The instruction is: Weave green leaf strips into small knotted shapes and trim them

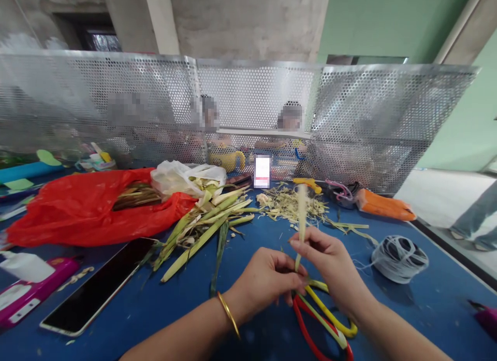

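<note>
My left hand (269,278), with a gold bangle on its wrist, is closed with the fingertips around the lower end of a pale plant strip (302,211). My right hand (328,257) pinches the same strip between thumb and fingers, and its upper part stands upright above both hands, slightly blurred. Below the fingers hang a red loop (305,330) and a yellow loop (330,314), with a pale green strip (320,314) running between them. Where the loops meet the strip is hidden by my fingers.
Green stalks (209,221) lie beside a red plastic bag (85,211). Shredded plant scraps (293,203), a yellow-handled tool (307,184) and an orange packet (384,204) sit farther back. A string ball (399,258) is at right, a phone (99,288) at left. A perforated metal screen (256,97) stands behind.
</note>
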{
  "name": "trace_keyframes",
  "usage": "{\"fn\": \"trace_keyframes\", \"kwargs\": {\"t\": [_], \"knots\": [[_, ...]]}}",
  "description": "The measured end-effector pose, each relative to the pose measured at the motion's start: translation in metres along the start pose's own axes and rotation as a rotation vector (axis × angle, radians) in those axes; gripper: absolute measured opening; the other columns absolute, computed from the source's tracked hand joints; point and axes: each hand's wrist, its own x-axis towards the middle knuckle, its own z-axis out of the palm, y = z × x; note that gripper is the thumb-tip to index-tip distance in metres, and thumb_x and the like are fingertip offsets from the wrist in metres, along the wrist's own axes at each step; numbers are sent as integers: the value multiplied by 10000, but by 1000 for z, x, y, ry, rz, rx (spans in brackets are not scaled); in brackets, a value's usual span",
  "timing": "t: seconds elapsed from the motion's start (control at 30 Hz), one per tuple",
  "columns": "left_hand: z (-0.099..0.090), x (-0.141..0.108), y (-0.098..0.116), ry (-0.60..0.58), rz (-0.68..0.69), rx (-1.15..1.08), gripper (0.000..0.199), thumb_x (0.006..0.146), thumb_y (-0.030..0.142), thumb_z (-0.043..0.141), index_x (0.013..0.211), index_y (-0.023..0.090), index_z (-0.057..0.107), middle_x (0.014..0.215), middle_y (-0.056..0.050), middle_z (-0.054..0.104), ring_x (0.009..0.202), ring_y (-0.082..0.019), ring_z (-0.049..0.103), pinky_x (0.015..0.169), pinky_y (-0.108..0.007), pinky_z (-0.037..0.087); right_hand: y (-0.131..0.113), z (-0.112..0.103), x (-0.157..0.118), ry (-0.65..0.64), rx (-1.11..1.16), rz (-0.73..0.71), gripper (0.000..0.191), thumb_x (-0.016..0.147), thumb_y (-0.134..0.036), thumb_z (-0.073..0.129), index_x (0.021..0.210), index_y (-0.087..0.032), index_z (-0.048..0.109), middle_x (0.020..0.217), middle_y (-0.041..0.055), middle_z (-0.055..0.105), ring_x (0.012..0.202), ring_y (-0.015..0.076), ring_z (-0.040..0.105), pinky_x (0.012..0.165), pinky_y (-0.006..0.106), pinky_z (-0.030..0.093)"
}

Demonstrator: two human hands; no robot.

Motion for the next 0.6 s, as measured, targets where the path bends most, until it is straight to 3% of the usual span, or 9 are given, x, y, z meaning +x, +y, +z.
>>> {"fn": "trace_keyframes", "kwargs": {"t": [0.13,0.2,0.33,0.43,0.5,0.6], "knots": [[-4,3,-1,111,-22,-121,203,674,302,688,733,110,717,640,-58,680,388,-58,471,346,-166,272,-8,-8,-8,230,-72,-223,191,816,-362,613,769,-177,625,675,1,574,598,127,492,546,243,399],[-7,5,-1,153,-39,-237,186,690,279,675,749,106,715,672,-65,688,391,-57,481,339,-165,279,-13,-10,-16,259,-197,-410,157,856,-299,575,746,-189,601,680,7,576,593,128,502,542,245,401],[-14,8,2,189,-171,-506,164,732,224,629,818,101,696,727,-71,698,421,-62,536,321,-143,265,-13,-3,-30,62,-572,-806,91,872,-148,525,846,-192,601,742,29,629,647,139,558,595,264,413],[-21,9,7,201,-212,-631,198,801,278,594,839,102,676,799,-96,712,499,-86,610,307,-127,249,-2,8,-35,-82,-964,-1105,205,889,-111,438,981,-146,618,818,76,664,718,182,584,651,323,403],[-25,9,10,211,-212,-677,201,830,276,570,845,99,663,853,-113,717,565,-110,653,301,-122,258,8,14,-35,-143,-1168,-1176,280,902,-102,360,1007,-108,619,821,102,661,736,209,585,668,357,391],[-29,10,12,231,-222,-727,187,856,236,539,856,88,653,876,-120,718,605,-124,673,324,-123,338,21,21,-33,-225,-1315,-1151,302,893,-87,330,998,-89,613,812,110,643,709,220,571,659,375,375]]}}
